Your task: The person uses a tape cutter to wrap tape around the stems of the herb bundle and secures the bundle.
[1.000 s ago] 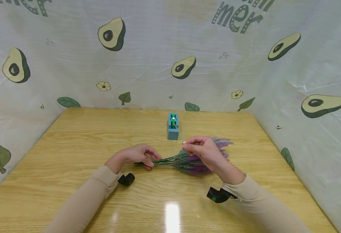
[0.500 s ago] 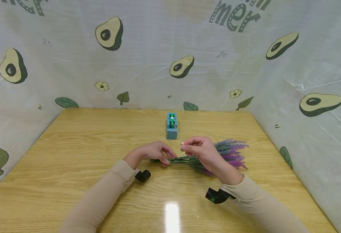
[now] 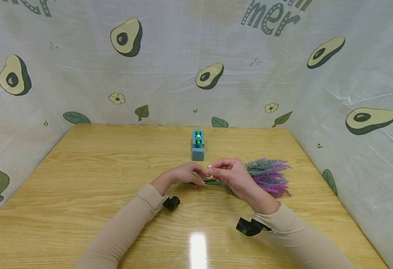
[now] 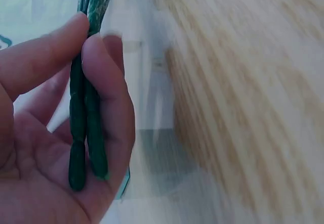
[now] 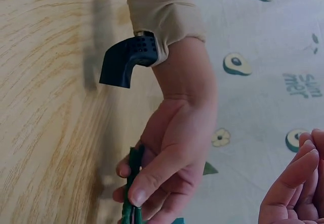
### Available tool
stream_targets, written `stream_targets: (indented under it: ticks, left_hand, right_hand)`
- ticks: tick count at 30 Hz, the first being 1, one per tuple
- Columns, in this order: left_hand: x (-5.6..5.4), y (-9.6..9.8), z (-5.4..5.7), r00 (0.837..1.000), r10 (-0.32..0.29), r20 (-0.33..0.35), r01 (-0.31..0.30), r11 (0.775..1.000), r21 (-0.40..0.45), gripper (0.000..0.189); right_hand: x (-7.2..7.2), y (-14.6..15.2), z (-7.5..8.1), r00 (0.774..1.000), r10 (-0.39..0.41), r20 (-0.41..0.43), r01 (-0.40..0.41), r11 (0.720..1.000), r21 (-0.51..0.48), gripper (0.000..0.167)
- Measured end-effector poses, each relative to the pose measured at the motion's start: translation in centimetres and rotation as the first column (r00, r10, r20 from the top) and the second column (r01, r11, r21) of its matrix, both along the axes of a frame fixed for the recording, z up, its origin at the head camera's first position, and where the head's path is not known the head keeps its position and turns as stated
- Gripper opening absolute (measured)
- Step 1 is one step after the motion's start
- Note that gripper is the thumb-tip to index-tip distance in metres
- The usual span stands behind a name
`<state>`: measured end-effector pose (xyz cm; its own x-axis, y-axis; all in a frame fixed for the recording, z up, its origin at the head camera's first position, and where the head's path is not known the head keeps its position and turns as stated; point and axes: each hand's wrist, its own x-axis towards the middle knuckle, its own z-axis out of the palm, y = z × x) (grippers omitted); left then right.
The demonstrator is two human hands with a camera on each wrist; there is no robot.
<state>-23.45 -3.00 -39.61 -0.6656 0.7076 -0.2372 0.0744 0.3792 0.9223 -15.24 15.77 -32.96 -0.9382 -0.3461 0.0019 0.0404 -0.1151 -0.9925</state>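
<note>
Gripping purple flower bunch (image 3: pixel 268 176), near side and right of tape dispenser (image 3: pixel 198 154), in left hand (image 3: pixel 185 173); pinching small shiny piece (image 3: pixel 208 167) in right hand (image 3: pixel 237 178). Probably light, springy, fragile at blooms (image 3: pixel 278 186); best held by stems (image 4: pixel 77 123).

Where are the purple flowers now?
In the head view, the purple flowers are right of centre, partly behind the right hand; the left hand holds their green stems.
</note>
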Motion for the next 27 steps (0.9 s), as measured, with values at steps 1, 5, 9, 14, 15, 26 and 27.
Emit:
stream_targets:
  ticks: [1,5,9,14,15,26,27]
  left_hand:
    - [0.0,-0.2,0.1,1.000,-0.001,0.012,0.001,1.000,0.010,0.034]
    - [-0.2,-1.4,0.4,0.994,-0.029,0.107,0.016,0.993,0.115,0.049]
    - [-0.1,-2.3,0.3,0.994,-0.027,0.107,0.010,0.988,0.153,0.048]
    - [0.6,-2.7,0.2,0.995,0.069,-0.077,-0.069,0.998,0.004,0.026]
    - [0.7,-2.7,0.2,0.990,0.088,-0.108,-0.090,0.996,-0.017,0.023]
    - [0.9,-5.0,0.4,0.969,0.244,-0.032,-0.244,0.970,-0.011,0.021]
    - [1.0,-5.2,0.4,0.970,0.242,-0.020,-0.242,0.970,-0.021,0.019]
  right_hand:
    - [0.0,0.0,0.0,1.000,0.001,0.003,-0.001,1.000,-0.001,0.023]
    - [-0.1,0.0,-0.1,1.000,0.006,0.012,-0.006,1.000,-0.002,0.023]
    - [0.0,-0.1,-0.2,1.000,0.011,0.014,-0.011,1.000,0.010,0.023]
    - [0.1,-0.4,-0.4,1.000,0.009,0.026,-0.009,1.000,0.016,0.024]
    - [0.1,-0.4,-0.5,1.000,0.008,0.030,-0.009,1.000,0.012,0.024]
    - [0.1,-0.7,-0.8,0.999,0.020,0.046,-0.020,1.000,-0.003,0.021]
    - [0.1,-0.8,-0.8,0.999,0.022,0.044,-0.022,1.000,-0.003,0.021]
